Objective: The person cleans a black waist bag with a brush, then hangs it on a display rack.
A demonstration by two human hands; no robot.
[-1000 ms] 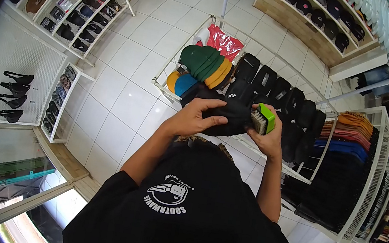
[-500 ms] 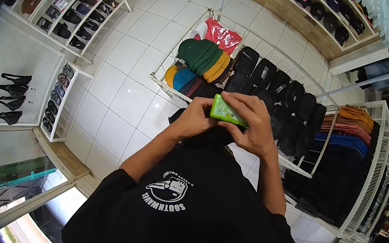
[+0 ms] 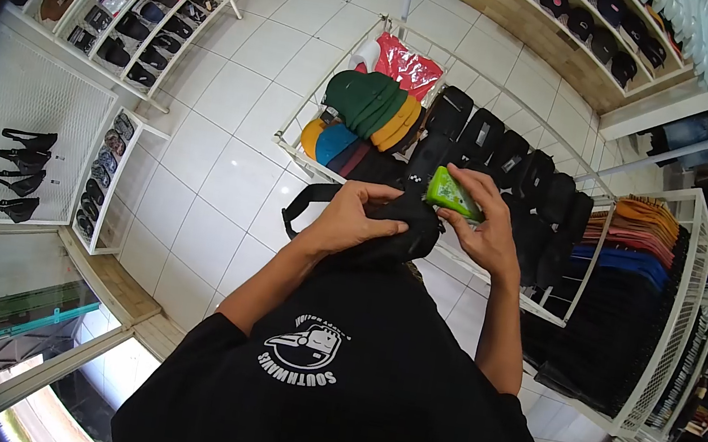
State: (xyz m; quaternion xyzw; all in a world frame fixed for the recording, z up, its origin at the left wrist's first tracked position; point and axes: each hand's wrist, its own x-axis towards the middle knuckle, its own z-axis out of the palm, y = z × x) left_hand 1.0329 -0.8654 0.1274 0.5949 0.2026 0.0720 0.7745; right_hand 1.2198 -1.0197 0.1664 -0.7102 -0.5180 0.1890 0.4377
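Observation:
My left hand (image 3: 356,219) is closed on a small black bag (image 3: 411,236), thumb and fingers pinching its side. A strap loop (image 3: 296,205) sticks out of the bag to the left, and small white marks show near its far edge. In my right hand (image 3: 490,233) is a bright green palm-sized block (image 3: 452,193) with a pale patterned face, gripped between thumb and fingers. The block sits close over the bag's right side, and its underside is hidden. Part of the bag is covered by my left hand.
Just beyond my hands, a white wire-frame bin (image 3: 291,151) holds green caps (image 3: 360,100), yellow caps, a red plastic packet (image 3: 408,64) and several black bags (image 3: 482,132). Folded clothes (image 3: 632,237) fill a rack at right. Cap shelves (image 3: 132,27) stand at left on tiled floor.
My hands have moved apart. The green block has shifted right with my right hand, while my left hand now pinches the black bag, which shows more fully with its strap.

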